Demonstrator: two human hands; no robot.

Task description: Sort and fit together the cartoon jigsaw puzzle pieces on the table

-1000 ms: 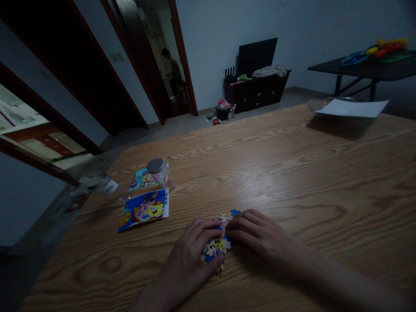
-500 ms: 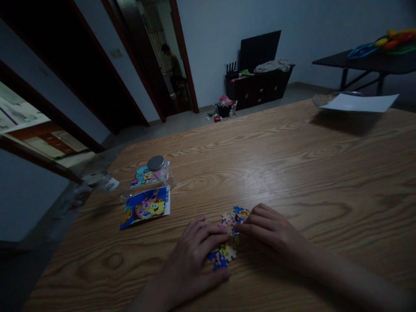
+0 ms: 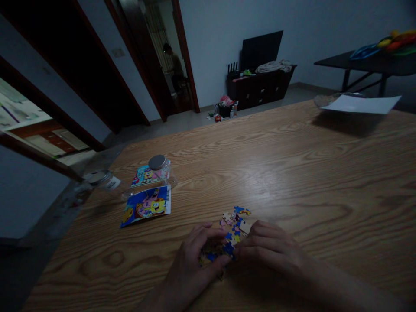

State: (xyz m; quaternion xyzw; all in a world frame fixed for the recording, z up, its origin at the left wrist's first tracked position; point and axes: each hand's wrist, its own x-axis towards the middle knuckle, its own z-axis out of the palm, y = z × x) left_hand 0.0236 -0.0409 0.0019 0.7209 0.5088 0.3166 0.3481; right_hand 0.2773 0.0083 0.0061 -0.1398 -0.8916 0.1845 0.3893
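Note:
Small jigsaw puzzle pieces (image 3: 236, 227), blue, pink, yellow and bare-backed, lie loosely heaped on the wooden table. My left hand (image 3: 197, 255) curves around the near left side of the heap, thumb and forefinger apart, with several pieces in the gap between them. From the right, my right hand (image 3: 271, 245) reaches in, fingers bent and drawn together. Its fingertips meet a dark blue puzzle piece (image 3: 229, 248) close to my left thumb. The fingers partly hide what they grip.
Left of the hands lie two cartoon picture cards (image 3: 147, 203), beside a clear jar with a grey lid (image 3: 158, 162) and a second clear jar (image 3: 105, 180). A white sheet (image 3: 360, 104) rests on a clear dish at the far right. A person (image 3: 175, 65) sits beyond the doorway.
My right hand has come nearer and slightly left, uncovering pieces at the heap's far side. My left hand's fingers have curled more, with its thumb lifted toward the pieces.

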